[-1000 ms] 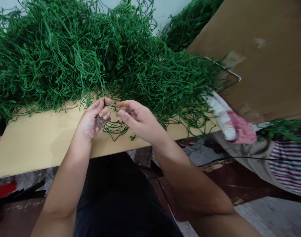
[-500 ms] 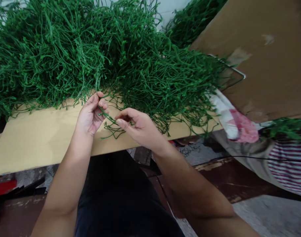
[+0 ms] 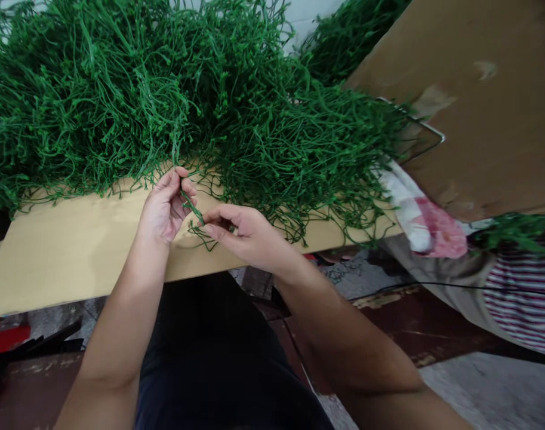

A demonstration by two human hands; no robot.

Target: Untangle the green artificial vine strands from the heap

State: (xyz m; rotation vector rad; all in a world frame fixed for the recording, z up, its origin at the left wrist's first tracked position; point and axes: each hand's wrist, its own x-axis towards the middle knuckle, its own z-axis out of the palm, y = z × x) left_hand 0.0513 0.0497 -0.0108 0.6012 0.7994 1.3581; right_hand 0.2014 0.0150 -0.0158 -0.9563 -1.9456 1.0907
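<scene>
Between my two hands runs a thin bunch of green plastic plant stems (image 3: 191,206), slanting down to the right. My left hand (image 3: 168,203) pinches its upper end with thumb and forefinger; the other fingers curl loosely. Thumb and fingertips of my right hand (image 3: 243,233) are closed on the lower end, palm facing down. Loose stem ends hang just below the right fingertips. Right behind my hands rises a big tangled heap of the same green stems (image 3: 120,95), lying on a tan cardboard sheet (image 3: 75,251).
At the right a large brown cardboard panel (image 3: 491,119) leans, with a bent metal wire frame (image 3: 428,128) against it. Below is a white and pink cloth (image 3: 433,230). A person in striped clothing (image 3: 523,298) sits at the right edge. More green stems (image 3: 353,42) lie behind the panel.
My right hand has shifted slightly left and down along the stems, nearer my left hand. The stems between the hands look more tightly gathered. My left hand has hardly moved.
</scene>
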